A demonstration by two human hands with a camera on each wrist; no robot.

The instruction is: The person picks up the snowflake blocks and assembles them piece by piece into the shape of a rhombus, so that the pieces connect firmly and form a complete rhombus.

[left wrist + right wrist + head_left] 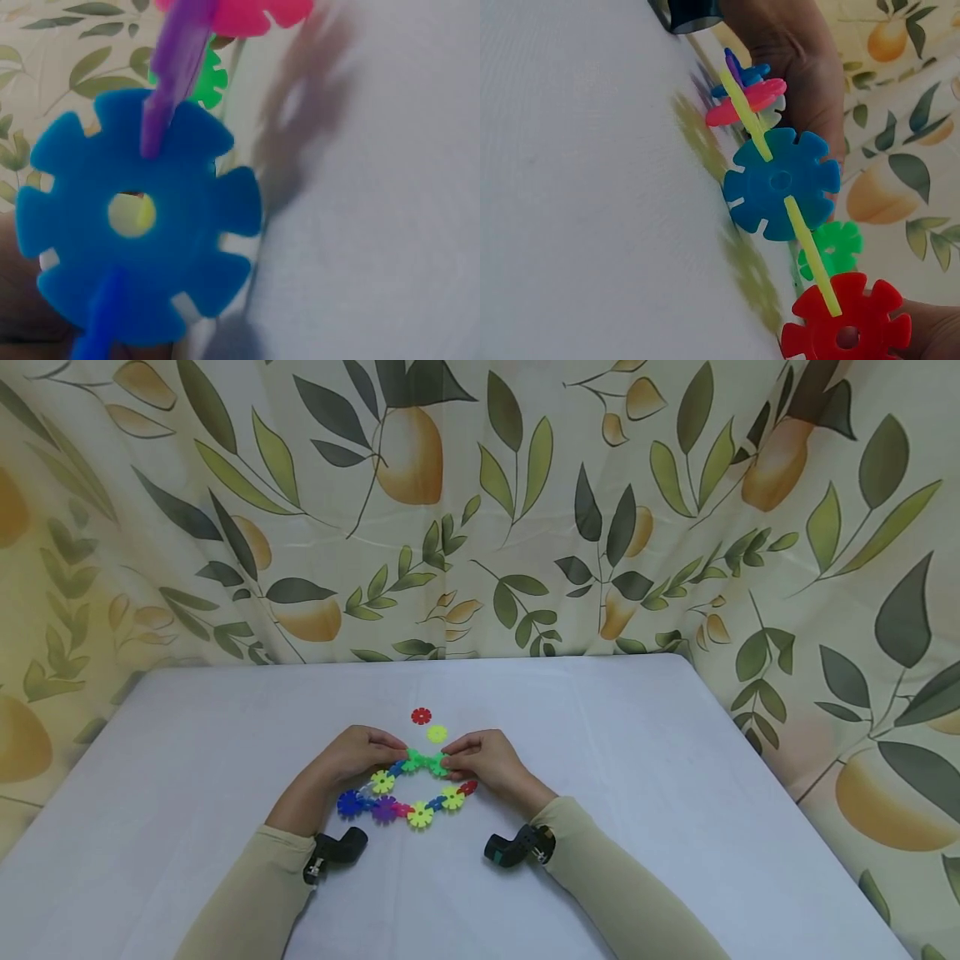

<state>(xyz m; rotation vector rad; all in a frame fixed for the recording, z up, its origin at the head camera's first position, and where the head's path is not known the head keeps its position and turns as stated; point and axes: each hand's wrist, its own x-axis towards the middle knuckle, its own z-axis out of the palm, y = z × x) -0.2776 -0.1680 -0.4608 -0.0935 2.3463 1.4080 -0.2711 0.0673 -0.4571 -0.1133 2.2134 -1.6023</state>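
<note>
Notched plastic flower discs, slotted into one another, form a nearly closed loop on the table. My left hand (351, 756) pinches the loop's upper left part beside a green disc (412, 762). Opposite it, my right hand (497, 766) pinches another green disc (438, 765) by its right side. Along the near side run a dark blue disc (349, 804), a purple disc (385, 810) and a yellow disc (420, 815). A red disc (847, 319) sits at the right end, below the right hand. Large in the left wrist view is a blue disc (180, 217); fingertips are hidden there.
Beyond the loop lie a loose red disc (422, 716) and a loose yellow disc (437, 734). A white cloth covers the table (675, 860). Behind its far edge hangs a leaf-and-fruit patterned curtain (465, 577). Each wrist wears a black camera.
</note>
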